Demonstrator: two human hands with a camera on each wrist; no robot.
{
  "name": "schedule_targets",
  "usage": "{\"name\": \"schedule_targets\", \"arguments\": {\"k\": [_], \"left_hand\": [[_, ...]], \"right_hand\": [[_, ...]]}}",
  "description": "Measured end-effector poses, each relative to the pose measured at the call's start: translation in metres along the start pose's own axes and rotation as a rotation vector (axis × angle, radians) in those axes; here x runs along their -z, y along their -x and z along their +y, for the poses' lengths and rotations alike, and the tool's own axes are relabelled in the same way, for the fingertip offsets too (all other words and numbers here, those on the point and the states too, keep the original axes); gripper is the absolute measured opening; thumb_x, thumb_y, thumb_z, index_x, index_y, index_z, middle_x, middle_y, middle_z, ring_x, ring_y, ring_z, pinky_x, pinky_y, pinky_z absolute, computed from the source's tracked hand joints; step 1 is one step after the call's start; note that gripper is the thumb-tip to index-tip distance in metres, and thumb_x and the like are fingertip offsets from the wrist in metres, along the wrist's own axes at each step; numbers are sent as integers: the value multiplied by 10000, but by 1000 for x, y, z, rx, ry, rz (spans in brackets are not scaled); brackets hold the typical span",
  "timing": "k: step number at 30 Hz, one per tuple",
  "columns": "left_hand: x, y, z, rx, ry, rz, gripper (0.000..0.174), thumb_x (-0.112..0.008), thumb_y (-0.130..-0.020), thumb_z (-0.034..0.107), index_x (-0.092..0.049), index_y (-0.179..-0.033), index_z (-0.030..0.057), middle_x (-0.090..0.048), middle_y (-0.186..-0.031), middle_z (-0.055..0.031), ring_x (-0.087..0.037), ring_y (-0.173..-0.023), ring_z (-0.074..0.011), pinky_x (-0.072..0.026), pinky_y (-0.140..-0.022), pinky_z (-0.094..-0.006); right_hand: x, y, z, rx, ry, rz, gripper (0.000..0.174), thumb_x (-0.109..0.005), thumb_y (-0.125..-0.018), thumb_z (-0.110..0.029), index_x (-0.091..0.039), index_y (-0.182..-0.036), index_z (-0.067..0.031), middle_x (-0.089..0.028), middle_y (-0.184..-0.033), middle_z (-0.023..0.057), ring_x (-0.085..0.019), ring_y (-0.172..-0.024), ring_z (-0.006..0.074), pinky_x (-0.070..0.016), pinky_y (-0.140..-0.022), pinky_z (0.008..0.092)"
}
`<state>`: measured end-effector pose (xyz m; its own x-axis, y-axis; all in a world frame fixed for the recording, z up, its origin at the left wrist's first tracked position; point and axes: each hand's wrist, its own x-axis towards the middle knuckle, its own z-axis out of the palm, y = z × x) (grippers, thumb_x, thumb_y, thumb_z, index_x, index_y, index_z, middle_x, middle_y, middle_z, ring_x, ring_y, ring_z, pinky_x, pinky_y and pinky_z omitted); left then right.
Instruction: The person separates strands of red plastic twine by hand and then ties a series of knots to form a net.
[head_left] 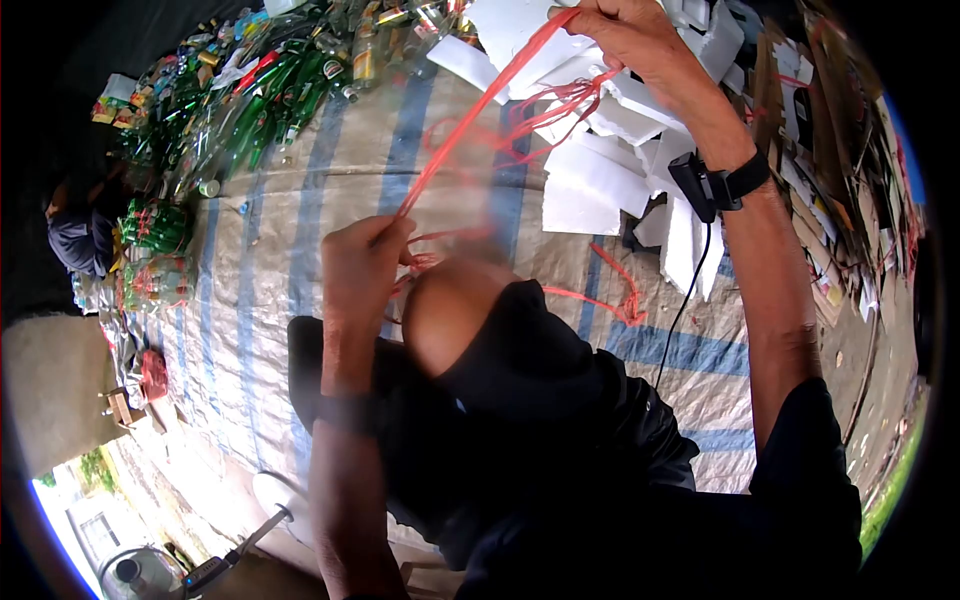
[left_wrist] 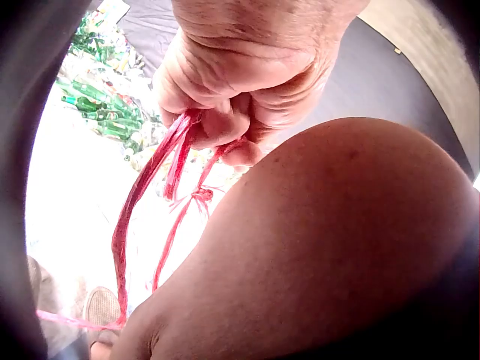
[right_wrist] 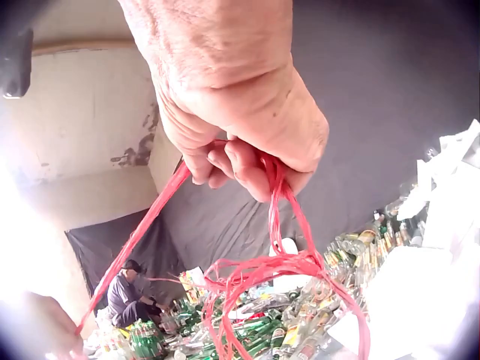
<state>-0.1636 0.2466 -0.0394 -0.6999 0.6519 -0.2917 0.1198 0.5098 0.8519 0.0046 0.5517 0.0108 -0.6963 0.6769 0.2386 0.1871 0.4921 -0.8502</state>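
Note:
Red plastic twine (head_left: pixel 480 105) runs in a straight slanting length between my two hands. At its lower end my left hand (head_left: pixel 360 265) grips it close to my bare knee (head_left: pixel 450 315). Raised far out in front, my right hand (head_left: pixel 630 40) pinches the upper end in curled fingers. A loose tangled bundle of the same twine (right_wrist: pixel 262 270) hangs below the right hand in the right wrist view. In the left wrist view, several strands (left_wrist: pixel 142 191) drop from the left hand's fingers, one with a small knot (left_wrist: pixel 202 195).
A striped tarp (head_left: pixel 300 230) covers the ground, with a loose piece of red twine (head_left: pixel 630 300) on it. Green and clear bottles (head_left: pixel 290 95) are heaped at the back left. White foam sheets (head_left: pixel 595 185) and stacked cardboard (head_left: pixel 815 150) lie right. Another person (right_wrist: pixel 127 296) sits by the bottles.

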Motion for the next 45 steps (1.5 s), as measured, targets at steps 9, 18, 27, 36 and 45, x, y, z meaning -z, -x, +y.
{"name": "schedule_targets", "arguments": {"k": [9, 18, 27, 36, 45], "left_hand": [[5, -3, -8, 10, 35, 25, 181, -719, -894, 177, -763, -959, 14, -580, -662, 24, -398, -505, -29, -281, -443, -231], [7, -8, -19, -41, 48, 33, 169, -707, -915, 166, -762, -980, 20, -558, -653, 34, -383, -482, -16, -258, -424, -211], [9, -4, -12, -5, 149, 126, 166, -697, -930, 178, -732, -905, 17, -544, -666, 35, -373, -479, -20, -252, -417, -222], [16, -6, -17, -31, 304, 58, 220, -599, -1004, 175, -693, -1084, -6, -605, -782, -7, -375, -501, -5, -254, -415, -190], [22, -10, -15, 169, 761, 60, 194, -567, -1009, 162, -660, -1076, 5, -645, -842, -49, -340, -489, -37, -268, -433, -223]], "right_hand": [[36, 17, 62, -153, -377, -14, 284, -537, -1040, -215, -690, -1147, 0, -577, -793, -8, -576, -764, 120, -515, -783, 302], [47, 47, 68, -394, -333, 1, 401, -597, -991, -403, -694, -1161, -53, -658, -934, 24, -636, -844, 128, -539, -652, 288], [50, 80, 91, -588, -474, -145, 289, -588, -1023, -359, -661, -994, -81, -475, -660, -68, -323, -489, 21, -199, -440, 214], [52, 124, 74, -550, -464, -258, 332, -495, -1071, -334, -641, -938, -68, -388, -582, -78, -288, -469, 17, -196, -439, 229], [50, 155, 102, -550, -481, -465, 449, -512, -1053, -432, -692, -965, -31, -414, -599, -60, -272, -502, 38, -191, -452, 230]]}}
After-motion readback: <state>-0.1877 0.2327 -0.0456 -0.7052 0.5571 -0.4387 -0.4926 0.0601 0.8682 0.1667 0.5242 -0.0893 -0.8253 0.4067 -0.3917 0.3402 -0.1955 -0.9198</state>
